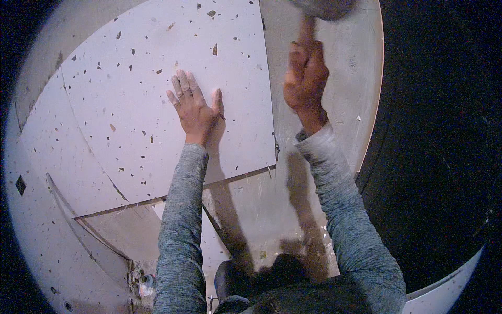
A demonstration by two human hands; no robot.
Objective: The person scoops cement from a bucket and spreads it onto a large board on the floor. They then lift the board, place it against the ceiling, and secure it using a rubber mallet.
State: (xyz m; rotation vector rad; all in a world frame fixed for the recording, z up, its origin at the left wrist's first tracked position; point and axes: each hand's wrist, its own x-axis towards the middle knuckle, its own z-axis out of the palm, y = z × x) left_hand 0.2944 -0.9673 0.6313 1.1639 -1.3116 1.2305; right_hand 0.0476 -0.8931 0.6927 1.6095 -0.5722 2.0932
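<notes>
A large white tile [130, 104] with scattered dark and brown flecks lies before me. My left hand [194, 111] is pressed flat on it, fingers stretched and thumb apart. To the right of the tile, my right hand [307, 78] is raised and wrapped round the handle of a mallet [330, 7]. The mallet's grey, rounded head is blurred and partly cut off by the top edge of the view. The right hand is apart from the tile's right edge.
Grey bare floor [340, 68] runs along the tile's right side, with a dark area [434, 131] beyond its edge. More speckled tile surface [31, 230] lies at the left. A white piece [213, 240] sits under my left forearm, near a small container [146, 286].
</notes>
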